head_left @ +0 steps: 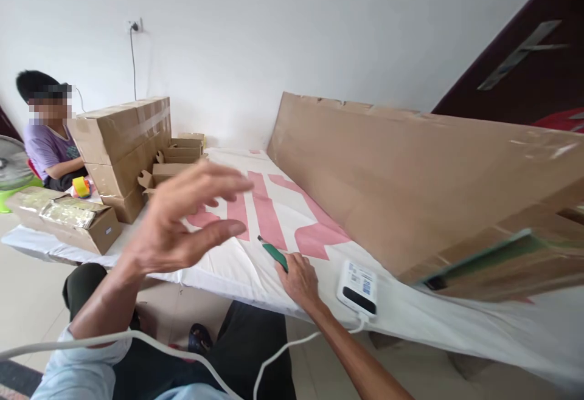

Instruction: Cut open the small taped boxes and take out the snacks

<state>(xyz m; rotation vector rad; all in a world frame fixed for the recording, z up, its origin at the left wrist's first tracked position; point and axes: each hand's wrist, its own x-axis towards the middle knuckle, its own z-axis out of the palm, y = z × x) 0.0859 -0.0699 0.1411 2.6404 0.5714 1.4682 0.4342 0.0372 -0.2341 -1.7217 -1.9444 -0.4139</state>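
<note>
My left hand (177,224) is raised in the air over the near side of the table, thumb and fingers apart, holding nothing. My right hand (298,281) rests low over the table's front part, closed around a green utility knife (274,256). The knife's tip points forward and left, over the white cloth (232,266) with pink markings. To the right of that hand lies a white power bank (358,287) with a dark display and a white cable (292,346) plugged in.
A large cardboard box (387,175) stands on the right. Stacked taped cartons (123,144) and small open boxes (182,151) are on the left, with a long carton (68,217) in front. A person (50,144) sits beyond, near yellow tape (81,187) and a fan (16,163).
</note>
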